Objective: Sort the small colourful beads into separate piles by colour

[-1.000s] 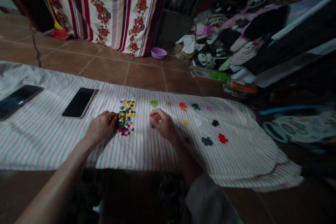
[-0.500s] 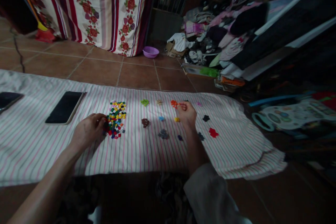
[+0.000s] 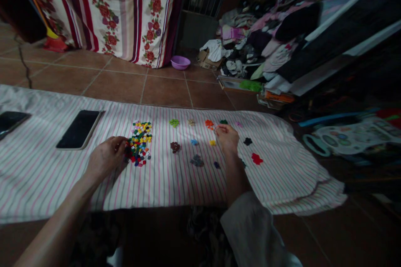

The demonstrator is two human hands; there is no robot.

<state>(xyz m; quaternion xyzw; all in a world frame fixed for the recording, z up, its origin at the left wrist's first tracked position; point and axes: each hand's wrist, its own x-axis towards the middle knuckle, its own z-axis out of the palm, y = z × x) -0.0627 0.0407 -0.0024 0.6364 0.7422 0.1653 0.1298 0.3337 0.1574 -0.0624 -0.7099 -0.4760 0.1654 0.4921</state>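
Note:
A mixed heap of small coloured blocks [image 3: 140, 144] lies on the striped cloth. My left hand [image 3: 108, 154] rests against its left edge, fingers curled in on the blocks; what they grip is hidden. Just right of the orange pile [image 3: 209, 124], my right hand [image 3: 228, 137] is closed in a pinch above the cloth, its contents too small to make out. Around it lie single-colour piles: dark green [image 3: 223, 122], yellow [image 3: 212, 143], black [image 3: 247, 141], red [image 3: 257, 159] and navy [image 3: 216, 165]. Closer to the heap are lime green [image 3: 174, 123], beige [image 3: 191, 122], brown [image 3: 175, 147], light blue [image 3: 194, 142] and grey [image 3: 197, 160] piles.
Two phones lie left of my left hand, one [image 3: 79, 129] whole in view, the other [image 3: 12, 122] cut by the edge. A pink pile [image 3: 238, 124] sits at the far right. Beyond the cloth [image 3: 163, 187] are a purple basin [image 3: 180, 63] and heaped clothes [image 3: 260, 37].
My right hand has drawn slightly right, away from the orange pile, uncovering the dark green one. My left hand stays at the mixed heap. The view has shifted a little.

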